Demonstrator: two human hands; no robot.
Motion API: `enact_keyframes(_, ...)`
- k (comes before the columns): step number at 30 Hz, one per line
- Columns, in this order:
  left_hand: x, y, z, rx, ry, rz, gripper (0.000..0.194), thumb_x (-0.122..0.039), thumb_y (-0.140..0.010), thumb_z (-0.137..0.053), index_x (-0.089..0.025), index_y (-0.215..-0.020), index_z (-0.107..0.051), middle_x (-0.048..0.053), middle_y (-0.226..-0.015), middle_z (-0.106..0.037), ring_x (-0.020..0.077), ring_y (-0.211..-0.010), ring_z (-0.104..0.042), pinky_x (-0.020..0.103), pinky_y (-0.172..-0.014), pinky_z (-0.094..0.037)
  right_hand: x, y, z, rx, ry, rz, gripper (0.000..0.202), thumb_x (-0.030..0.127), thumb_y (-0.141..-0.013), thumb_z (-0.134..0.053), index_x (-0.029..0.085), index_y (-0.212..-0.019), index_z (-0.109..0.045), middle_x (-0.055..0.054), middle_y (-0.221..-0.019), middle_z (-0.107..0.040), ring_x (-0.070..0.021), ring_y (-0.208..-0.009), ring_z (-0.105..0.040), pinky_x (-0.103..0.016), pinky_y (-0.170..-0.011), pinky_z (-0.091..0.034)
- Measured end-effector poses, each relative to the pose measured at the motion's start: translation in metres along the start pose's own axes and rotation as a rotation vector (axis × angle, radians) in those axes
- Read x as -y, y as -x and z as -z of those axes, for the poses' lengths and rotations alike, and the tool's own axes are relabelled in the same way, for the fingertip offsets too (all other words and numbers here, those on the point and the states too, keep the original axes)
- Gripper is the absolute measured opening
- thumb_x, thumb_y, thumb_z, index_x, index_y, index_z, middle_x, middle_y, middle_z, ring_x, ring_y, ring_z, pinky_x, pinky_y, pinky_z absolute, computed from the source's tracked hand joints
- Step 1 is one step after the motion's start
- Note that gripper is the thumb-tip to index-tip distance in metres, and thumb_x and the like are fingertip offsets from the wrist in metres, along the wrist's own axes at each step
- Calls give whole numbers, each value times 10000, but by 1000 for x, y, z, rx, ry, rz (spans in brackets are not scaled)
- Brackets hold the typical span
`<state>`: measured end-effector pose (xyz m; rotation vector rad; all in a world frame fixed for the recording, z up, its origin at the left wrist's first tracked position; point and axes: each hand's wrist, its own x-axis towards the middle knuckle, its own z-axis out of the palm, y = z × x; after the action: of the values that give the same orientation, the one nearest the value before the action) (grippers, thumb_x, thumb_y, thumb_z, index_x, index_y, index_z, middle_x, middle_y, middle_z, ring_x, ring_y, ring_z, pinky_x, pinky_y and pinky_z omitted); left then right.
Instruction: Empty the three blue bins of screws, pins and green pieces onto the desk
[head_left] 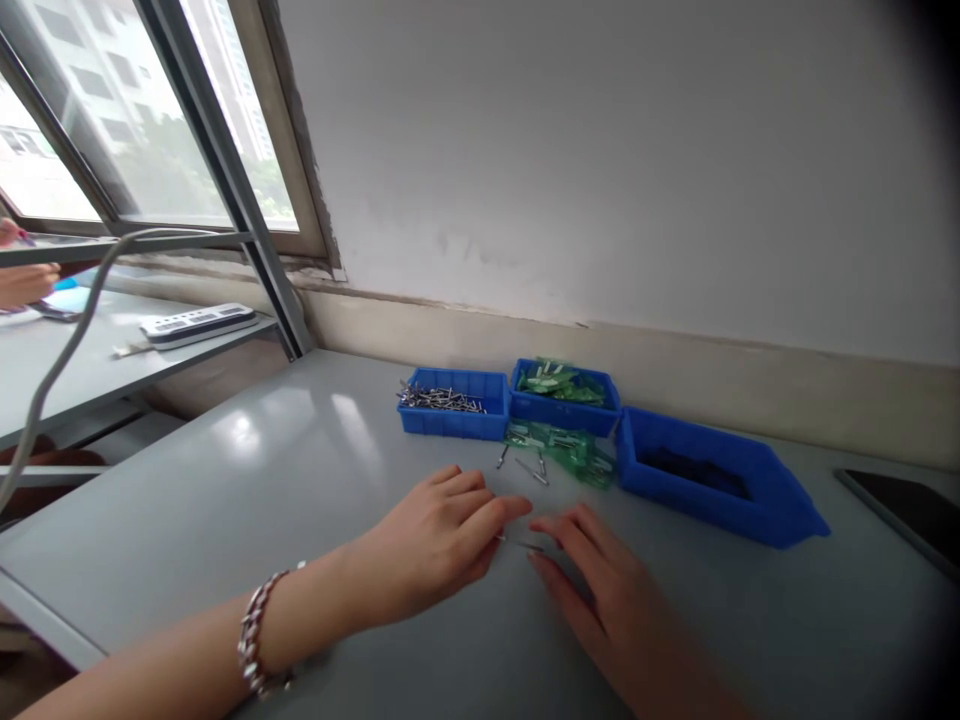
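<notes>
My left hand (450, 530), a beaded bracelet on its wrist, is closed with fingers curled over one end of a thin metal pin (521, 544). The pin's other end points toward my right hand (592, 575), whose thumb and index finger stand apart around its tip. That hand is slightly blurred. Just beyond my fingers lie a few loose metal pins (534, 471) on the grey table. Behind them are green plastic pieces (566, 447); their exact kind is unclear.
A blue bin (455, 427) holds many metal pins. Another blue bin (566, 413) holds green pieces. A larger blue bin (697, 505) has dark contents. At right lies a dark flat device (907, 510). On the left table are a power strip (199, 325) and another person's hand (28, 285).
</notes>
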<state>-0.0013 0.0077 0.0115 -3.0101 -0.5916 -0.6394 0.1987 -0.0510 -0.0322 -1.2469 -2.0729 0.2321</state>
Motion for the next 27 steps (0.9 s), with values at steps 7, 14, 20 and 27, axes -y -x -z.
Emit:
enact_keyframes(7, -6, 0, 3, -43, 140, -10, 245, -117, -884, -394, -135, -1125, -436, 46, -789, -555, 128, -705, -491, 261, -659, -428, 2, 2, -2, 59, -27, -2, 202, 170, -911, -408, 179, -881, -608, -66, -879, -495, -176, -762, -555, -329, -671, -493)
enact_keyframes(14, -5, 3, 0, -84, 381, 113, 179, -175, -857, -521, -185, -1031, -481, 27, -951, -583, 120, -864, -536, 224, -762, -442, 0, 0, -4, 89, -185, -37, 215, 180, -913, -410, 216, -947, -619, -44, -888, -485, -142, -703, -553, -278, -624, -489)
enact_keyframes(20, -5, 3, 1, -105, 439, 182, 155, -251, -838, -574, -193, -973, -525, 16, -970, -576, 104, -865, -544, 199, -769, -450, 4, -1, -4, 61, -286, -78, 216, 215, -926, -408, 210, -895, -622, -33, -861, -478, -134, -687, -538, -261, -623, -474)
enact_keyframes(27, -9, 1, 2, -157, 435, 121, 152, -176, -838, -533, -156, -989, -540, 44, -957, -594, 116, -877, -553, 216, -777, -472, 7, -3, -3, 36, -384, -142, 230, 226, -921, -421, 209, -823, -628, -23, -813, -479, -145, -699, -532, -258, -612, -458)
